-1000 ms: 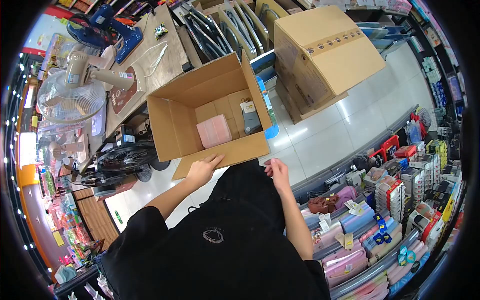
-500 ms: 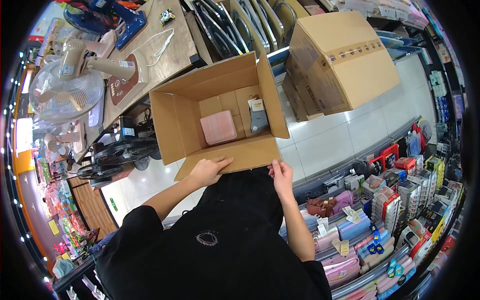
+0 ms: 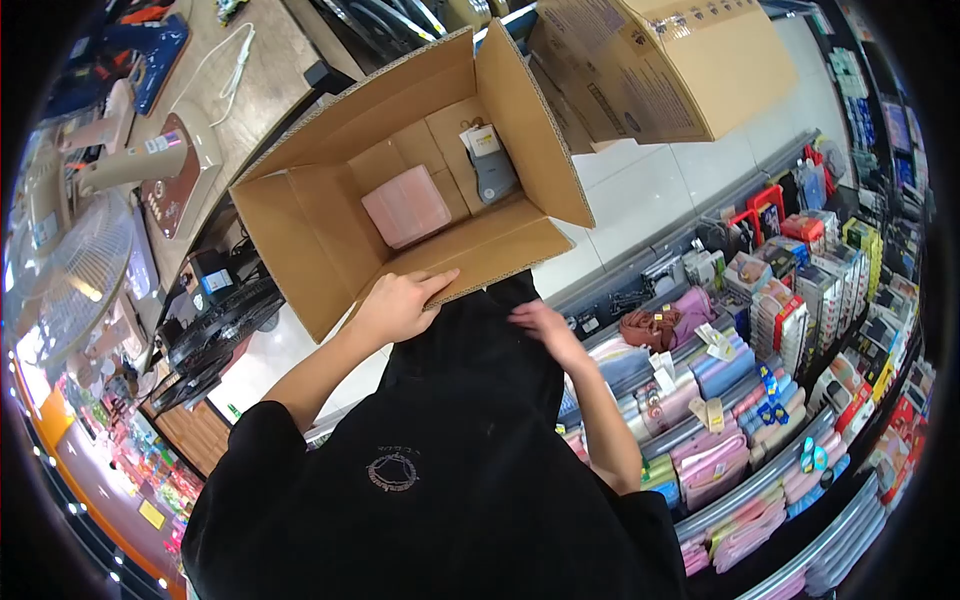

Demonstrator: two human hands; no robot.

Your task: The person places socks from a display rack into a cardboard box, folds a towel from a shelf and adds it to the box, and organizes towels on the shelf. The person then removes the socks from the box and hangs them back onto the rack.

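Note:
A cardboard box [image 3: 400, 170] stands open before me, its flaps spread. My left hand [image 3: 400, 305] grips the edge of its near flap, fingers lying on the inner face. My right hand [image 3: 545, 330] is off the flap, slightly blurred, over my black trousers, with its fingers apart and nothing seen in them. On the box bottom lies a folded pink item [image 3: 407, 207], perhaps cloth. Beside it, near the right wall, is a flat grey item [image 3: 494, 177], sock-like in shape, with a white and yellow tag [image 3: 481, 140].
A larger taped carton [image 3: 640, 80] stands beyond the box on the right. On the left, a wooden tabletop [image 3: 260, 60] bears a fan [image 3: 80, 270] and a white cord. Shelves of boxed goods [image 3: 775, 310] and folded textiles [image 3: 710, 460] line the right side.
My right hand has let go of the near flap and drawn back from it. My left hand stays on the flap. The view has shifted and turned, and the box appears further left and tilted.

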